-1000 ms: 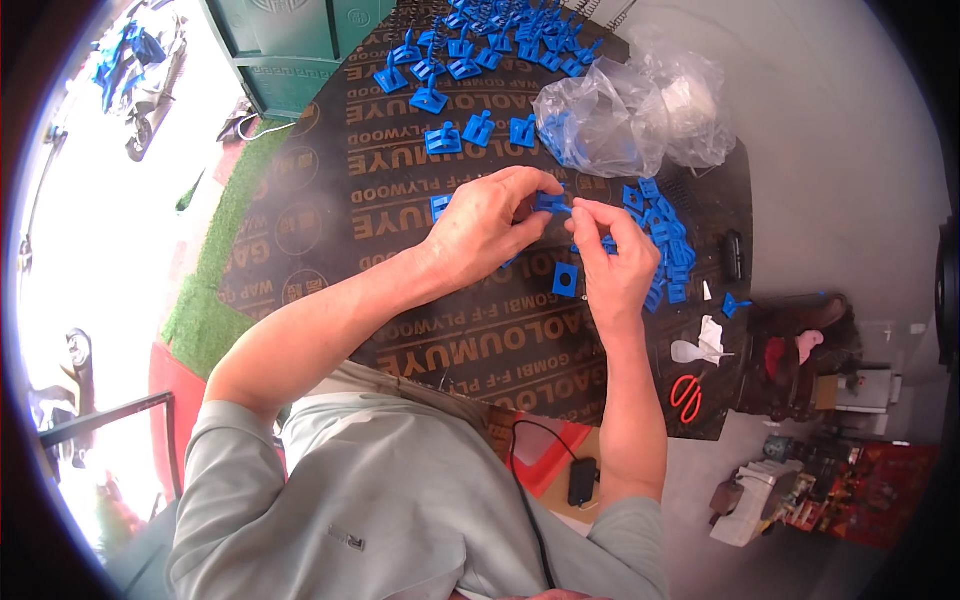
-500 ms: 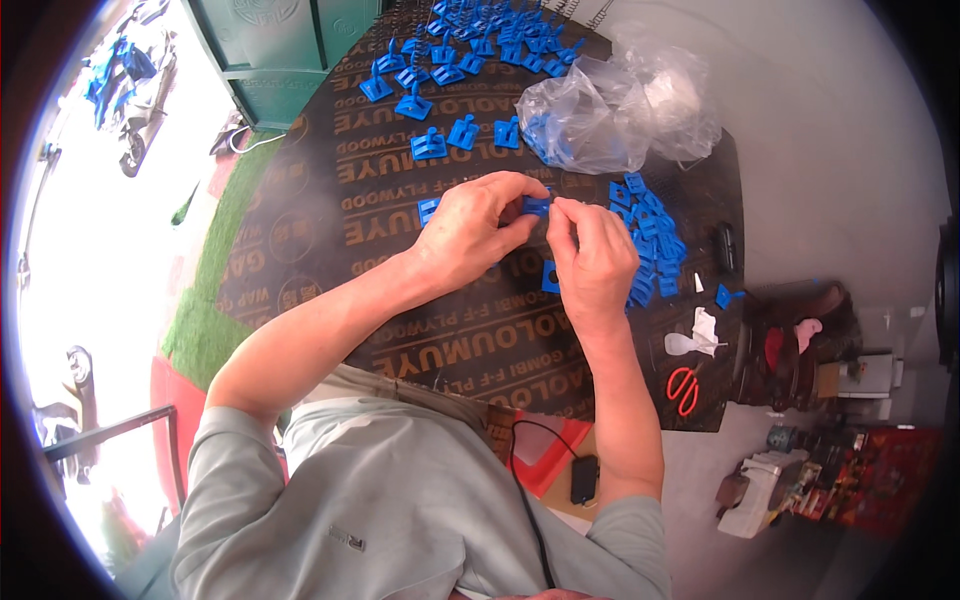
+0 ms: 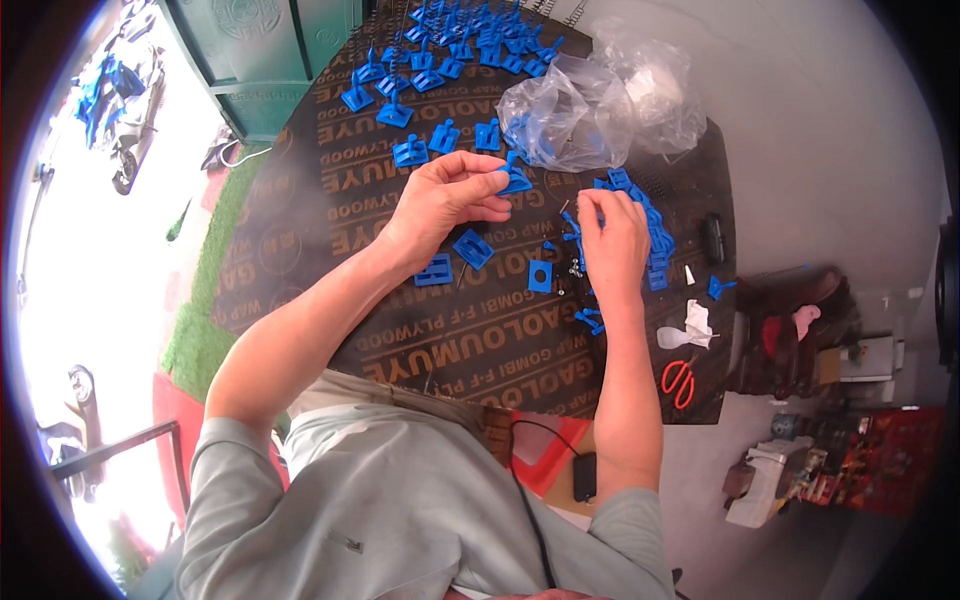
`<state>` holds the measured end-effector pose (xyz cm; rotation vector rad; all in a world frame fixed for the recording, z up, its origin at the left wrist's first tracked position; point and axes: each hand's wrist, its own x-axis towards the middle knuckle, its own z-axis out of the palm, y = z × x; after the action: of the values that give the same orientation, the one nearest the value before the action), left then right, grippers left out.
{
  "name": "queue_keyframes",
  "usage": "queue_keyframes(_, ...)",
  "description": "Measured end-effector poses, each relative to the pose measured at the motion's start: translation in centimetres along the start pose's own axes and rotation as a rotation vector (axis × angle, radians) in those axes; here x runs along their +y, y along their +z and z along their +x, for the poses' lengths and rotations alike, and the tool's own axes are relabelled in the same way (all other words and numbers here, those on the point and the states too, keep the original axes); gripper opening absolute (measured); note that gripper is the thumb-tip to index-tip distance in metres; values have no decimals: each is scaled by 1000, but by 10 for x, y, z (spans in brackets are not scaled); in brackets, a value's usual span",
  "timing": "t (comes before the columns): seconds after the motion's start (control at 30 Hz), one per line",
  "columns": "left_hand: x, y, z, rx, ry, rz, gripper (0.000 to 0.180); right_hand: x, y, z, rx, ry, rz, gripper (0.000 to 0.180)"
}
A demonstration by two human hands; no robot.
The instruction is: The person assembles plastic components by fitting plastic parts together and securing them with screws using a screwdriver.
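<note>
- The left hand (image 3: pixel 445 200) reaches over the middle of the desk (image 3: pixel 320 230), its thumb and fingers closed on a blue stand (image 3: pixel 514 180), gripping it near its upright post
- That blue stand is at the fingertips of the left hand, just below the clear plastic bag (image 3: pixel 575 120) in the view
- The right hand (image 3: pixel 615 245) is well apart from the held stand, its fingers drawn together at the tips; I cannot tell whether something tiny is pinched between them
- Beneath and beside the right hand lies a heap of blue parts (image 3: pixel 657 240), partly hidden by it
- Left of the right hand, a blue square plate (image 3: pixel 540 276) with a round dark hole lies flat, with small metal pieces (image 3: pixel 576 268) near it
- A few thin blue pieces (image 3: pixel 590 321) lie beside the right forearm
- Under the left wrist, two blue slotted bases (image 3: pixel 474 249) lie near each other, one tilted
- Past the left hand, three blue stands (image 3: pixel 443 137) form a loose row, with a crowd of blue stands (image 3: pixel 480 45) at the far end, some with dark coils rising
- Along the right edge are a black cylinder (image 3: pixel 714 237), a lone blue piece (image 3: pixel 720 288), a crumpled white scrap (image 3: pixel 699 322) and a pair of scissors with orange-red handles (image 3: pixel 678 384)
</note>
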<state>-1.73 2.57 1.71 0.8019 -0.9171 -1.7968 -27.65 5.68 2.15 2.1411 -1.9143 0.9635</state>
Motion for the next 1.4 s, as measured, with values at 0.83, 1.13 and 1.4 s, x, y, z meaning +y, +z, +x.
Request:
queue_keyframes(0.83, -5, -7, 2, -131, -162, -296, 28, -35, -9, 0, -117, 325, 991, 18)
queue_keyframes(1.13, -7, 1, -3, -77, -158, -221, 26, -54, -5, -14, -100, 262, 1111, 14)
queue_keyframes(1.4, -6, 10, -10, -49, -159, -195, 24, -55, 1, -15, -15, 167, 940, 11)
